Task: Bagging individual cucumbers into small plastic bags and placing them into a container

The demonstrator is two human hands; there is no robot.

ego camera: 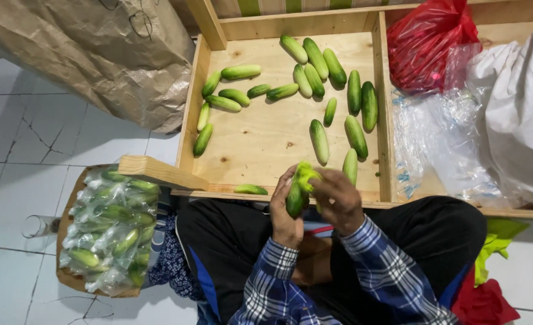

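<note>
My left hand (pixel 282 212) grips a green cucumber (pixel 296 198) upright over my lap. My right hand (pixel 338 198) pinches a thin clear bag (pixel 306 173) at the cucumber's top end. Both hands hover at the near edge of a shallow wooden tray (pixel 260 141). Several loose cucumbers lie scattered in the tray, such as one (pixel 319 141) just beyond my hands and another (pixel 249 189) against the near rim.
A cardboard box of bagged cucumbers (pixel 111 229) sits on the white tiled floor at my left. A brown paper sack (pixel 98 54) stands at the back left. A red plastic bag (pixel 426 42), clear plastic bags (pixel 441 144) and a white sack (pixel 519 108) fill the right compartment.
</note>
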